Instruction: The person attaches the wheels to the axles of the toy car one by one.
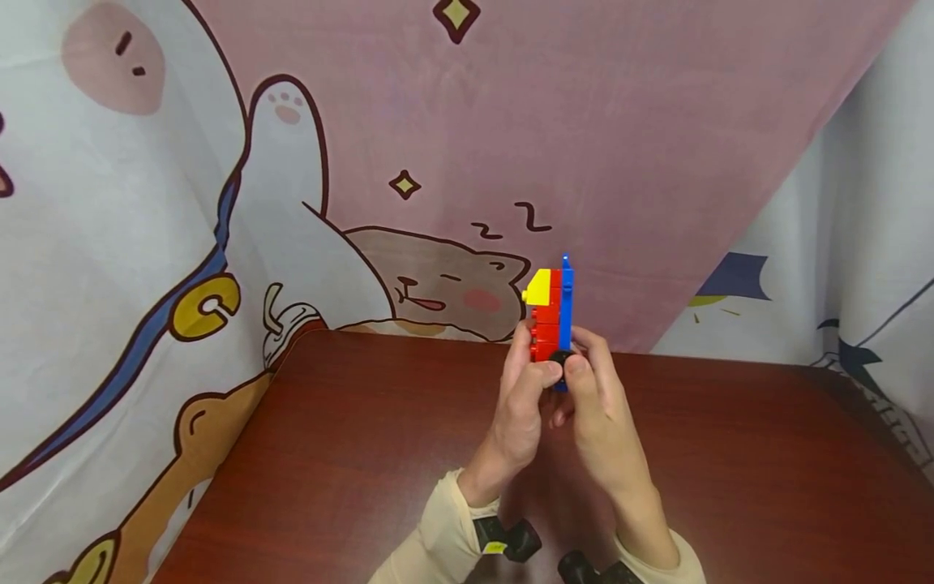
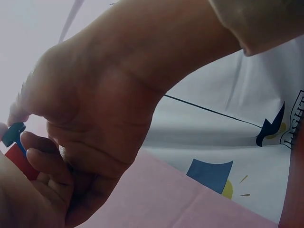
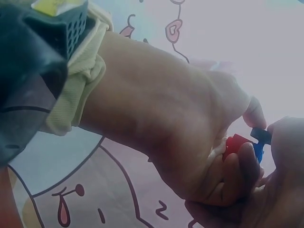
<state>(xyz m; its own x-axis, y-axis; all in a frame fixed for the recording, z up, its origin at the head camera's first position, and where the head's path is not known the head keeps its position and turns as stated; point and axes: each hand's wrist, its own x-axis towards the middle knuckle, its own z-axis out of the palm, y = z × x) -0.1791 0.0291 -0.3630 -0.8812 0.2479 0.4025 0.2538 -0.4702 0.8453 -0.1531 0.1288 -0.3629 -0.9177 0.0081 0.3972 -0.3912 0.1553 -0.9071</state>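
Observation:
Both hands hold a small building-brick model [image 1: 547, 331] above the table, its long side running away from me in the head view. A blue strip [image 1: 567, 304] runs along its right side, red bricks [image 1: 546, 334] along its left, and a yellow sloped brick [image 1: 539, 288] sits at the far end. My left hand [image 1: 516, 418] grips the red side near the close end. From the other side my right hand [image 1: 607, 430] grips the blue strip. Both thumbs meet at a small round black piece [image 1: 560, 357], probably a wheel. In the wrist views, fingers hide most of the model.
A dark red-brown tabletop [image 1: 350, 454] lies under the hands. Behind it and at both sides hangs a printed cloth [image 1: 620, 146] with cartoon animals. Black wrist cameras [image 1: 507, 538] are strapped over the cream sleeves [image 1: 438, 527].

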